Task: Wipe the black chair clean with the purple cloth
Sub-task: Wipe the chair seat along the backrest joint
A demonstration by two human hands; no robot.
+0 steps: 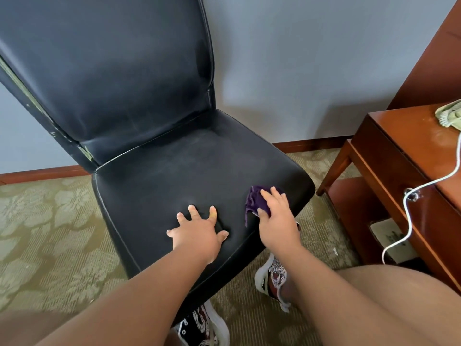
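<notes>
Left hand [197,233]: palm down on the seat of the black leatherette high-backed chair [174,171], near the front edge. Fingers and thumb are spread wide and straight and hold nothing. The seat dimples slightly under the palm.

Right hand [277,221]: laid on top of the bunched purple cloth [253,199], fingers extended across it and thumb at the cloth's near edge. It presses the cloth to the seat rather than fisting it. I cannot tell whether any fingertip hooks the far side.

Cloth position: front right part of the seat, just beside the left hand and not touching it. A loose fold trails toward the front edge.

Chair surface: dull grey haze across the middle of the seat and the lower backrest. The covering is worn and peeling along the backrest's left edge.

To the right, apart from the chair, is a reddish-brown wooden bedside table [399,146]. A pale green telephone [449,116] sits on its top at the frame edge. A white cord [409,221] hangs from it down the table's front. The lower shelf holds a pale rectangular item [391,238] with a dark print, which I cannot identify.

Below the chair are two patterned white-soled sneakers [273,278] on the beige floral carpet [50,233].
</notes>
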